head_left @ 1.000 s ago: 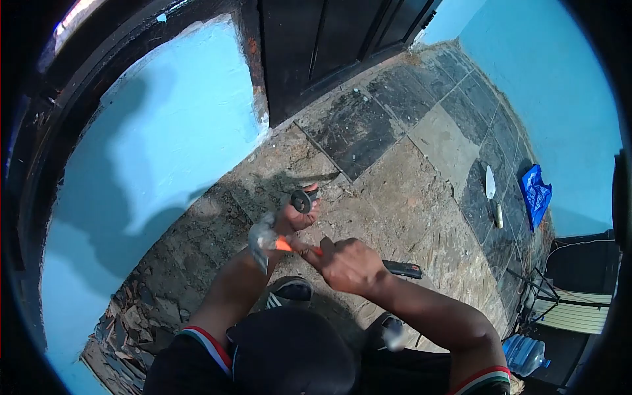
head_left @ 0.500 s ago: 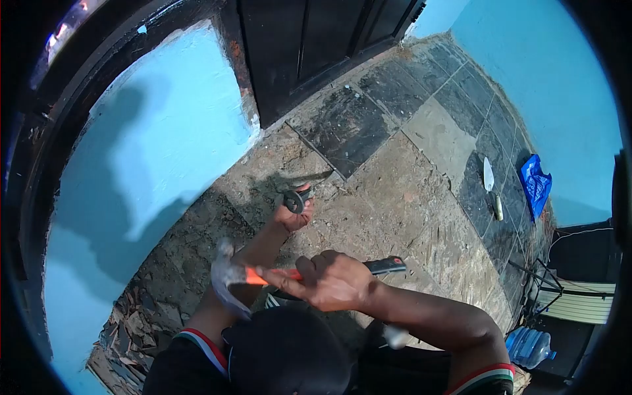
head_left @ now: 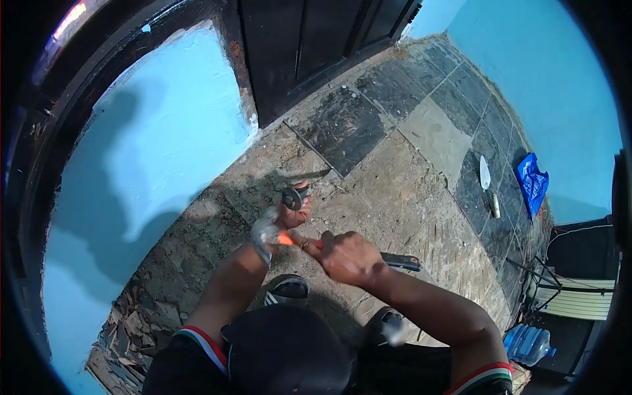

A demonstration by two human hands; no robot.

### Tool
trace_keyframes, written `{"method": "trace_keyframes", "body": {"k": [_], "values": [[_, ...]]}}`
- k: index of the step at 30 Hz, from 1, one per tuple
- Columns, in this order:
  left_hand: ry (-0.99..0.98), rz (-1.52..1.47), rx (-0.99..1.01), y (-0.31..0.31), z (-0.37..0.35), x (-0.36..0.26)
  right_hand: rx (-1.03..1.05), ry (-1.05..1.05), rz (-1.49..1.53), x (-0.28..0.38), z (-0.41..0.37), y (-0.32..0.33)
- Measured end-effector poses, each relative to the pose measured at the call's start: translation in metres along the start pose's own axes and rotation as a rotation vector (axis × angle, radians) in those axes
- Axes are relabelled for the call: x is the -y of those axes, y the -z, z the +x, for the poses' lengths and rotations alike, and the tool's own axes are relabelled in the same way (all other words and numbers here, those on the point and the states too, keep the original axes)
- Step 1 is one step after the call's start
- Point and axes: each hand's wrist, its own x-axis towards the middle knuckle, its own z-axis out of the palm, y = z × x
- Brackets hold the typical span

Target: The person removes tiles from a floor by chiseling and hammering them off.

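Observation:
My left hand [head_left: 299,214] is closed around a chisel [head_left: 291,199] with a round dark hand guard facing up. Its far end points toward the edge of the dark floor tile [head_left: 345,125], though the tip is hard to make out. In my right hand [head_left: 352,258] is a claw hammer [head_left: 266,234] with an orange and black handle, my index finger stretched along it. The hammer head is slightly blurred and hangs above my left wrist, close to the chisel's guard. Rough, bare floor [head_left: 388,197] lies under both hands.
Broken tile pieces [head_left: 141,322] are heaped by the blue wall [head_left: 151,138] at lower left. A trowel [head_left: 485,172] and a blue plastic bag [head_left: 532,184] lie on tiles at right. A water bottle [head_left: 528,345] lies at lower right. A dark door [head_left: 309,46] stands ahead.
The hammer has swung up and to the right in view, bringing its head nearer the chisel. My right hand moved with it. My left hand stays in about the same place on the chisel.

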Motion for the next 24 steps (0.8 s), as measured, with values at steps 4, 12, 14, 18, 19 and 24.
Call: {"method": "trace_keyframes", "body": {"k": [4,12,14,18,19,24], "values": [[-0.013,-0.037,-0.011,0.006,-0.002,0.000,0.028,-0.097,-0.015,-0.006,0.003,0.005],[-0.031,-0.035,-0.016,-0.011,-0.006,0.010,-0.286,0.318,0.088,0.014,0.002,-0.013],[-0.005,-0.084,-0.071,-0.007,-0.004,0.008,0.099,-0.218,0.037,-0.008,0.013,-0.017],[-0.028,-0.023,-0.014,-0.011,-0.002,0.004,0.113,-0.107,0.027,-0.003,0.012,-0.007],[-0.026,-0.034,-0.005,-0.005,-0.003,0.007,0.116,-0.090,0.014,0.000,0.009,-0.002],[-0.056,-0.044,-0.013,-0.007,-0.001,0.003,-0.019,-0.006,0.030,0.012,-0.005,0.000]]}}
